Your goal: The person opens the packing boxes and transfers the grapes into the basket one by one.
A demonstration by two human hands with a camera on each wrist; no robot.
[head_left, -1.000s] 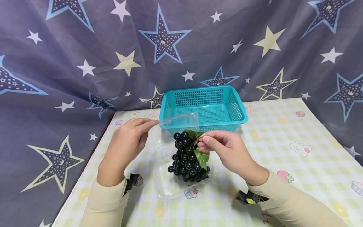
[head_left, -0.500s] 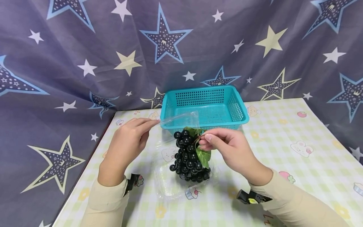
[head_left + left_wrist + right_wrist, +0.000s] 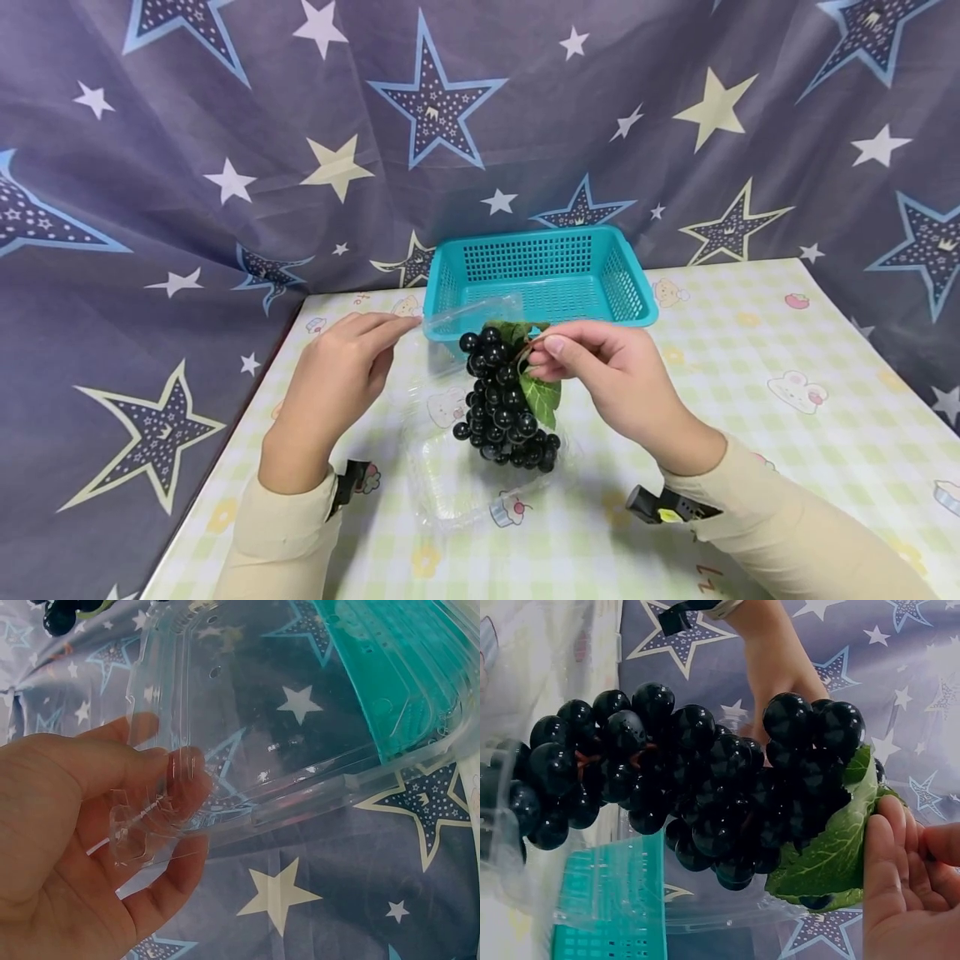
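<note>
A bunch of black grapes (image 3: 498,408) with green leaves (image 3: 542,396) hangs from my right hand (image 3: 615,383), which pinches its stem between thumb and fingers. Under and behind the bunch lies a clear plastic clamshell box (image 3: 446,479) on the table. My left hand (image 3: 337,379) pinches a corner of the box's raised lid (image 3: 277,787), as the left wrist view shows. In the right wrist view the grapes (image 3: 727,757) stretch across the frame, and my right fingers (image 3: 900,862) sit beside the leaf. Whether the lowest grapes touch the box is unclear.
Behind the box stands a turquoise plastic basket (image 3: 540,300) with perforated walls, partly seen through the clear lid. A checked tablecloth (image 3: 720,367) with cartoon prints covers the table. A dark star-patterned curtain (image 3: 285,108) hangs along the back and left side.
My right hand has moved up and slightly right, raising the grapes a little from the box. My left hand keeps its place at the lid.
</note>
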